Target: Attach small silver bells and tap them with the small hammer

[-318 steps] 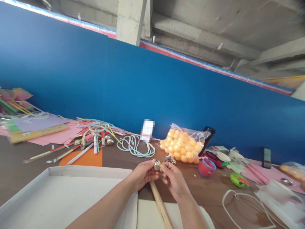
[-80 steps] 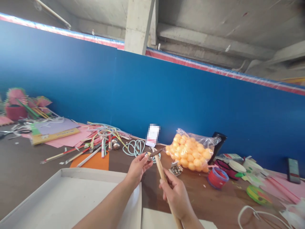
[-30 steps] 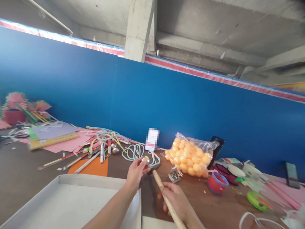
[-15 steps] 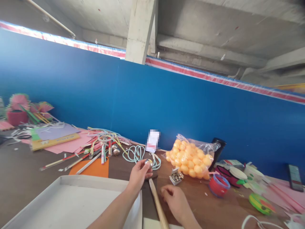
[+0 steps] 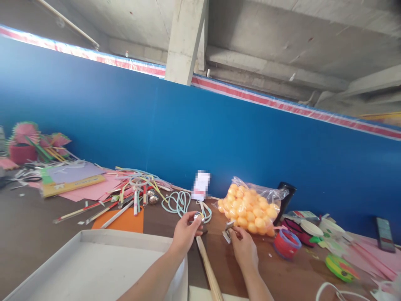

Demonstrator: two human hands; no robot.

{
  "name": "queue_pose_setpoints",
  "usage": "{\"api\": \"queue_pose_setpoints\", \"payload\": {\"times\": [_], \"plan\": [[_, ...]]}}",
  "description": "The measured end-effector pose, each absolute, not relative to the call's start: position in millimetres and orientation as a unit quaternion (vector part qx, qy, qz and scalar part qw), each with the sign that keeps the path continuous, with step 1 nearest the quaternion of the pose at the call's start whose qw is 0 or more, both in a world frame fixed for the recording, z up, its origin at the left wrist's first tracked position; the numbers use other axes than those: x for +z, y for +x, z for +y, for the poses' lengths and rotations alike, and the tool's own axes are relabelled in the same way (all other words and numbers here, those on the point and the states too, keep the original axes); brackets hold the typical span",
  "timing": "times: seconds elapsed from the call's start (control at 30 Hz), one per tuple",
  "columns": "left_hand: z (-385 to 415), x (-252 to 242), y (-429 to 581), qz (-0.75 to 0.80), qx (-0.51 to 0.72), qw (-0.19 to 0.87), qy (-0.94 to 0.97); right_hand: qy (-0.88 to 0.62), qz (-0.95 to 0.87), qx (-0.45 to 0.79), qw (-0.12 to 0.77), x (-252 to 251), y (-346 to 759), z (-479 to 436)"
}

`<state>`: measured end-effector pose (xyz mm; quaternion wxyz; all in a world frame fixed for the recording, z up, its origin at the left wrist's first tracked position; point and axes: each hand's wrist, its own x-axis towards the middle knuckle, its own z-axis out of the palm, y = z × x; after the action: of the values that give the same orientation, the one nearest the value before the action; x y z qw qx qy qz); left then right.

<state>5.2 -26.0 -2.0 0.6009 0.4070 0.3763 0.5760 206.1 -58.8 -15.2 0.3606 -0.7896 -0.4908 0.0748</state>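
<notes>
My left hand (image 5: pixel 185 233) is closed round a shiny silver ball (image 5: pixel 198 216), which shows between thumb and fingers above the end of a wooden-handled tool (image 5: pixel 207 267). At a small open box (image 5: pixel 227 237) of little brassy metal pieces, my right hand (image 5: pixel 246 247) has its fingers curled, the tips dipping among the pieces. Whether a piece is pinched there cannot be made out. Behind that box rests a clear bag of orange balls (image 5: pixel 250 209). Pale blue cord (image 5: pixel 177 205) lies coiled just beyond my left hand.
A large white tray (image 5: pixel 125 238) sits at the front left. Beyond it are orange paper (image 5: pixel 131 219), more silver balls (image 5: pixel 153 197) and scattered straws. To the right stand a red tape-like roll (image 5: pixel 286 246), a green-yellow round case (image 5: pixel 341 267) and a phone (image 5: pixel 384 234). A blue partition (image 5: pixel 219 133) closes the back.
My right hand has moved forward and right from beside the wooden handle to the small box, its fingertips now at the metal pieces. The left hand keeps the silver ball, shifted slightly right.
</notes>
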Motion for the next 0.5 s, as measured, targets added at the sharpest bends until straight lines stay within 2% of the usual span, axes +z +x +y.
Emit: {"api": "queue_pose_setpoints", "payload": {"times": [0.2,0.5], "plan": [[-28.8,0.1,6.6,0.382,0.573,0.598,0.411,-0.805,-0.497,0.073,0.314,-10.2,203.4,-59.9],[-29.0,-4.2,7.2,0.383,0.569,0.592,0.424,-0.809,-0.499,0.062,0.305,-10.1,201.8,-60.4]]}}
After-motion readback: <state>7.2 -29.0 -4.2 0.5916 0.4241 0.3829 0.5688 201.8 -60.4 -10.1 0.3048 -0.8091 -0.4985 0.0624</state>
